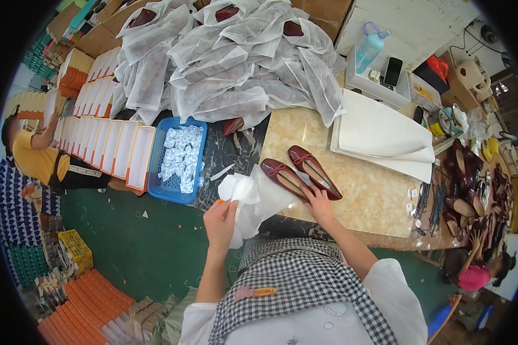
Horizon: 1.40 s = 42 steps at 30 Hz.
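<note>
Checked black and white apron [288, 259] cloth was closest, at the bottom middle of the frame; above it, a pair of dark red shoes [276, 170] with little bows lay side by side on a shiny tan board [374, 213], just right of the middle.

The right hand [321, 206] had its fingers a bit bent and apart, touching the heel end of the shoes; nobody could tell if it gripped them or only rested there; the left hand [220, 221], left of the middle, was nearly closed, pinching a thin white wrap [240, 192]; the wrap reached close to the shoes, but it was hard to tell if any went under them.

A lot looked done; a big heap of white bags [224, 75] filled the top middle, and red shoes peeked out of some; this pair was bare and not yet covered, and a messy bunch of loose shoes [463, 204] sat at the far right; open boxes [121, 149] stood in rows at the left, beside a blue basket [170, 192] of small shiny packets [181, 152].
</note>
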Available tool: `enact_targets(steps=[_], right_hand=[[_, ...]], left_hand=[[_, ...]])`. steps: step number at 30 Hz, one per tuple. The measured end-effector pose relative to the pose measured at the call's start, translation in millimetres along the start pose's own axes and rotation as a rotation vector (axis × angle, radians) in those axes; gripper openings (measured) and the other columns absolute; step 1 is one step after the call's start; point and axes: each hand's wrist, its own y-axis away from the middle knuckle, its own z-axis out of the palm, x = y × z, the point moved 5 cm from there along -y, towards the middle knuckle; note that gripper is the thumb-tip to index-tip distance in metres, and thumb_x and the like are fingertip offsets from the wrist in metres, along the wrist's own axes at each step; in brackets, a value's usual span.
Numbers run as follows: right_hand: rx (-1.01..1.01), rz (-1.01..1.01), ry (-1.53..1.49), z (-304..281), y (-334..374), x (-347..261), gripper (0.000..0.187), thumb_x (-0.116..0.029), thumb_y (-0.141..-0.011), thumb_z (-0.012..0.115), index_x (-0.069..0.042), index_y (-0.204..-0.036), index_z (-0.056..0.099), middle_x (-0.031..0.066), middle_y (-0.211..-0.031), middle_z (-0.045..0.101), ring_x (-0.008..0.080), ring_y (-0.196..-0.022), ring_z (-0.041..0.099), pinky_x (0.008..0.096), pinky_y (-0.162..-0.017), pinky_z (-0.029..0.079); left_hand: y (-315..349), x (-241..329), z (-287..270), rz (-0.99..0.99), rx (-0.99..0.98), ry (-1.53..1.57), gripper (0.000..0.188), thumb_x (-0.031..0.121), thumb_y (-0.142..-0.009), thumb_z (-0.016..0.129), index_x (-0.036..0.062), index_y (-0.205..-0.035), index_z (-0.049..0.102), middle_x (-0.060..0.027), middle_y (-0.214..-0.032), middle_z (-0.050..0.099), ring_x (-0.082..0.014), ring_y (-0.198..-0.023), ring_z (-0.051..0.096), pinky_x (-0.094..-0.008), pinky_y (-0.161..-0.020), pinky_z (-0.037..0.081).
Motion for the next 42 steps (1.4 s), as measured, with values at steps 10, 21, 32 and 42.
enact_targets(steps=[10,21,32,42], right_hand=[[-0.418,0.751,-2.382,-106.1,35.9,-28.5,0.046,-0.03,-0.094,0.045,0.001,-0.128,0.045,0.0222,-0.119,0.054,0.0276,-0.084,0.057,0.0312,-0.057,0.049],[-0.396,0.378,-2.654,-145.4,48.5,-60.5,0.052,-0.032,-0.095,0.038,0.006,-0.129,0.041,0.0321,-0.12,0.049,0.0274,-0.07,0.056,0.0286,-0.044,0.044],[-0.471,0.851,-2.396,-123.0,74.7,-74.5,0.055,-0.033,-0.094,0.038,0.013,-0.124,0.041,0.0331,-0.113,0.052,0.0225,-0.054,0.052,0.0271,-0.037,0.039],[-0.375,0.475,-1.437,-160.5,52.9,-79.2,0.05,-0.02,-0.089,0.058,0.005,-0.13,0.045,0.0167,-0.114,0.059,0.0204,-0.092,0.061,0.0312,-0.08,0.05]], left_hand=[[-10.1,-10.7,15.1,0.066,-0.018,-0.14,0.018,0.017,-0.084,0.063,-0.0007,-0.085,0.068,-0.0136,-0.065,0.054,-0.0275,-0.055,0.053,-0.0359,-0.052,0.039],[-12.8,6.3,26.5,0.147,-0.028,-0.15,0.016,0.016,-0.083,0.065,0.0007,-0.079,0.067,-0.0129,-0.063,0.051,-0.0296,-0.052,0.051,-0.038,-0.052,0.039],[-20.8,13.6,11.1,0.144,-0.011,-0.203,0.017,0.017,-0.082,0.065,0.0012,-0.078,0.066,-0.013,-0.063,0.051,-0.0312,-0.054,0.052,-0.039,-0.052,0.04],[-25.4,4.3,6.8,0.154,0.02,-0.227,0.016,0.017,-0.083,0.063,0.0013,-0.081,0.066,-0.0141,-0.065,0.054,-0.0321,-0.057,0.055,-0.04,-0.054,0.041]])
